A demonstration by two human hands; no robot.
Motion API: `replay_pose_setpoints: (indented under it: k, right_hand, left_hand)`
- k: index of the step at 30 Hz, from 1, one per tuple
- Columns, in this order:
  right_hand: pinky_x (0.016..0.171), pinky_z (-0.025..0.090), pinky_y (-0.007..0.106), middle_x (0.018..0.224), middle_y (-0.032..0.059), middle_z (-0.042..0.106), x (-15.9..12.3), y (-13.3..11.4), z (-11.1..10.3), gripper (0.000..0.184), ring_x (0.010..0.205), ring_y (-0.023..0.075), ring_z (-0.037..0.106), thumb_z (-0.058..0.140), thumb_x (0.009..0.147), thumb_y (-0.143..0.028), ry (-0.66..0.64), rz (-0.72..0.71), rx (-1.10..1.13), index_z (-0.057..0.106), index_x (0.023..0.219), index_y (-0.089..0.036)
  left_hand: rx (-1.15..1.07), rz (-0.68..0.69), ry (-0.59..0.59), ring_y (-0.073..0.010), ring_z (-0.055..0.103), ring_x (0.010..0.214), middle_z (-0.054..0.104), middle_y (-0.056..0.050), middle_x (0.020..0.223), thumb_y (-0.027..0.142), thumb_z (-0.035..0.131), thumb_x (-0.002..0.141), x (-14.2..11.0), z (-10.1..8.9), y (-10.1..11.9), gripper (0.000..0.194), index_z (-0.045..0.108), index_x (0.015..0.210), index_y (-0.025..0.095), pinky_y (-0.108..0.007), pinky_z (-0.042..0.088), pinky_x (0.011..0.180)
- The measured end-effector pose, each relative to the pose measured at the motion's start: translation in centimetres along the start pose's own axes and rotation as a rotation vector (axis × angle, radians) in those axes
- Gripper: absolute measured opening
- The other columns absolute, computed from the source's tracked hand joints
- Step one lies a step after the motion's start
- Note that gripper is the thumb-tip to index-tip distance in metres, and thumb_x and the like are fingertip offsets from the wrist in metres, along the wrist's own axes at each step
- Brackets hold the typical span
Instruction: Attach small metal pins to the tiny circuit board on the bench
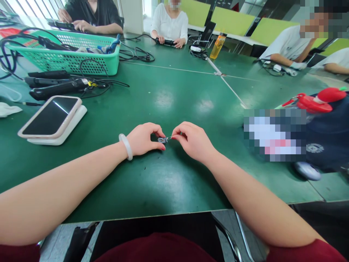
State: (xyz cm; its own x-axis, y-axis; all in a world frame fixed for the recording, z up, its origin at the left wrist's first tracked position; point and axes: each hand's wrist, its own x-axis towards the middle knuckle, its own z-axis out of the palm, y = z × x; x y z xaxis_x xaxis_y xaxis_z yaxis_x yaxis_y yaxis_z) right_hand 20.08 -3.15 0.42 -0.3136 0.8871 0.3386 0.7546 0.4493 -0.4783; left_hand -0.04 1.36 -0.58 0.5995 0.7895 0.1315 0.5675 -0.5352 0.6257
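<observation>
Just above the green tabletop (152, 94), my left hand (143, 138) pinches a small circuit board (162, 140) between thumb and fingers. A white bracelet is on that wrist. From the right, my right hand (192, 140) is closed in a pinch on a thin, pale metal piece (169, 138) at the board's right end. The piece touches the board or lies very close to it; whether the two are joined I cannot tell. Its far end is hidden by my right fingertips.
On the left lie a phone (51, 114) on a white box, black handheld devices (60, 85) with cables, and a green basket (65, 62). A mouse (307, 171) and dark bag (332, 134) sit right. An orange bottle (218, 46) stands farther back; several people sit around the table.
</observation>
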Motion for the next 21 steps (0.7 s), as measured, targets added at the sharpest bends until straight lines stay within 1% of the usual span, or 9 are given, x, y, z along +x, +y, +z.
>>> replay_pose_setpoints:
  k: [4,9,15,21]
  right_hand:
    - [0.066,0.041,0.025,0.079,0.0001,0.062,-0.08,-0.36,0.56,0.012,0.071,0.0124,0.053,0.058,0.083,-0.013,0.036,-0.045,0.103,0.062,0.074,-0.020]
    - [0.066,0.042,0.026,0.078,0.0000,0.061,-0.15,-0.65,1.01,0.011,0.070,0.0124,0.053,0.057,0.084,-0.014,0.065,-0.062,0.187,0.063,0.076,-0.020]
    - [0.068,0.042,0.026,0.078,0.0001,0.061,-0.08,-0.36,1.01,0.012,0.073,0.0128,0.054,0.057,0.084,-0.013,0.031,-0.063,0.164,0.064,0.076,-0.020]
    - [0.068,0.041,0.025,0.079,0.0004,0.060,-0.03,-0.13,1.04,0.012,0.073,0.0126,0.054,0.057,0.084,-0.013,0.007,-0.055,0.114,0.064,0.077,-0.020]
  left_hand:
    - [-0.058,-0.015,-0.014,-0.0223,0.062,0.093,0.069,-0.002,0.094,0.043,0.075,0.062,-0.02,0.01,0.01,0.032,0.067,0.084,0.021,-0.037,0.047,0.087]
    - [-0.175,-0.020,-0.023,-0.0218,0.062,0.092,0.069,-0.003,0.097,0.044,0.075,0.062,-0.23,-0.04,0.05,0.034,0.066,0.084,0.020,-0.038,0.047,0.089]
    - [-0.219,-0.011,0.001,-0.0228,0.061,0.096,0.068,-0.004,0.101,0.042,0.076,0.061,-0.26,0.03,0.22,0.034,0.066,0.084,0.019,-0.040,0.045,0.092]
    - [-0.209,-0.026,0.017,-0.0241,0.062,0.098,0.069,-0.004,0.097,0.043,0.077,0.061,-0.27,0.02,0.26,0.035,0.066,0.085,0.019,-0.040,0.046,0.092]
